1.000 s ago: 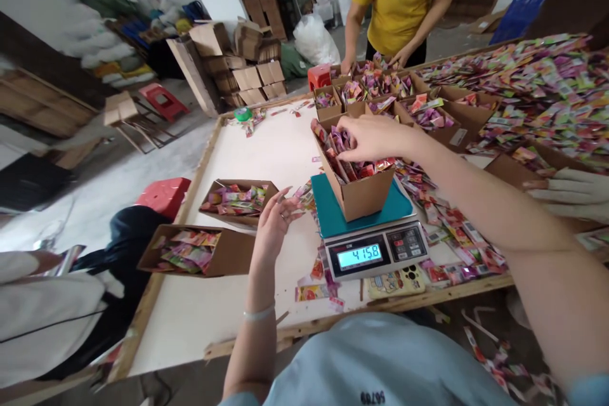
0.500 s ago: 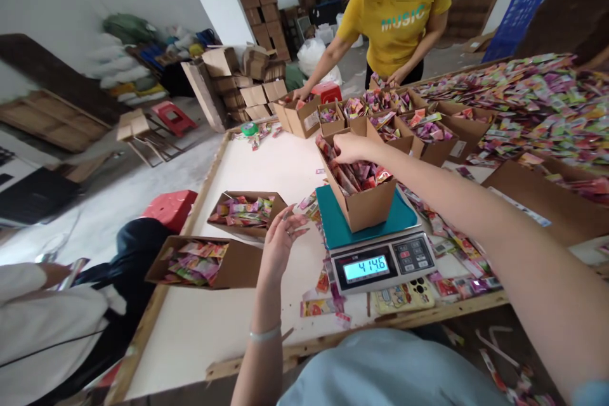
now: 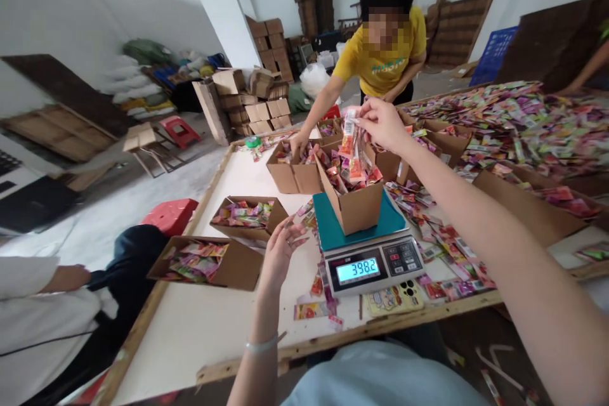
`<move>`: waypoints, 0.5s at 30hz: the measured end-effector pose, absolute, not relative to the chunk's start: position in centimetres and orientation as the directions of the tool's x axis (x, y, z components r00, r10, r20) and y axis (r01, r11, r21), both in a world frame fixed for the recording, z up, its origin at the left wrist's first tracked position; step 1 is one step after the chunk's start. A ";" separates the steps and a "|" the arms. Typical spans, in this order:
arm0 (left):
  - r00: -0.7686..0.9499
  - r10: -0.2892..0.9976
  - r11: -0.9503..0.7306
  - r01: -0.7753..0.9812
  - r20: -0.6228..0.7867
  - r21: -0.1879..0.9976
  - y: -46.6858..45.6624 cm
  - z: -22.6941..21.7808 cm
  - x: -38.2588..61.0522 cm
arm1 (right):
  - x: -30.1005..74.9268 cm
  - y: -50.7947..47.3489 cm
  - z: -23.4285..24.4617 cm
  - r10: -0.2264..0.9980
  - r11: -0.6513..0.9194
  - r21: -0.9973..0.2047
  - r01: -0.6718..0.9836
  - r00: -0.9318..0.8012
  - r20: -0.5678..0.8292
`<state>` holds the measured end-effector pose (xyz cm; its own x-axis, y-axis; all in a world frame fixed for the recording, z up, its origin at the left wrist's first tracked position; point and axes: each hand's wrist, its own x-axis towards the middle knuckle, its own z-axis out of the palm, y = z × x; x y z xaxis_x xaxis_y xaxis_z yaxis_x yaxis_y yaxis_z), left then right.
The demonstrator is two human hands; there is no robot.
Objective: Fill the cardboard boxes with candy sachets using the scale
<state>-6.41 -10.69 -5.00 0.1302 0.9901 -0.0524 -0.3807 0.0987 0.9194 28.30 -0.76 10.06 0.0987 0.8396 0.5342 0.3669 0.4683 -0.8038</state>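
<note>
My right hand [image 3: 380, 122] pinches some small printed sachets [image 3: 351, 139] and holds them just above a cardboard box [image 3: 360, 208]. That box is filled with more sachets and stands on the teal plate [image 3: 328, 228] of a digital scale [image 3: 375, 264], whose lit display reads 398.2. Over the white tabletop, left of the scale, my left hand [image 3: 284, 246] hangs with its fingers apart and nothing in them. Close to it are two boxes of sachets, one nearer [image 3: 238, 266] and one farther [image 3: 273, 214].
Across the table a person in a yellow shirt [image 3: 380, 66] reaches into another box [image 3: 295, 176]. A large heap of sachets [image 3: 514, 120] covers the right side. A phone in a yellow case [image 3: 394, 299] lies before the scale. Someone in white [image 3: 42, 323] sits at the left.
My right hand has come up out of the box with sachets. The display went from 414.6 to 398.2. The other person's box now stands nearer, beside the scale. My left hand stayed nearly still.
</note>
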 end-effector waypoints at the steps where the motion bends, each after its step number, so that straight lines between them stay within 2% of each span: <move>1: 0.132 0.990 0.103 -0.382 -0.056 0.918 -11.0 -5.0 -6.1 | 28.7 -0.9 9.8 0.848 0.475 -0.829 0.295 0.098 0.521; 4: 0.140 0.988 0.117 -0.390 -0.066 0.913 -11.9 -5.0 -5.2 | 29.7 -1.2 8.7 0.888 0.447 -0.891 0.085 0.075 0.453; 8: 0.133 0.988 0.122 -0.404 -0.074 0.907 -13.5 -5.4 -4.4 | 30.3 -1.2 7.0 0.952 0.305 -0.943 -0.133 0.040 0.302; 15: 0.114 0.990 0.129 -0.426 -0.088 0.895 -17.1 -6.1 -4.8 | 29.7 -0.6 5.8 0.951 0.309 -0.931 -0.193 0.043 0.307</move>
<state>-4.76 -17.11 -6.12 0.1140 0.9896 -0.0881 -0.4260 0.1288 0.8955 29.75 -0.57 5.85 0.0433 0.9508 0.3068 -0.1935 0.3093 -0.9311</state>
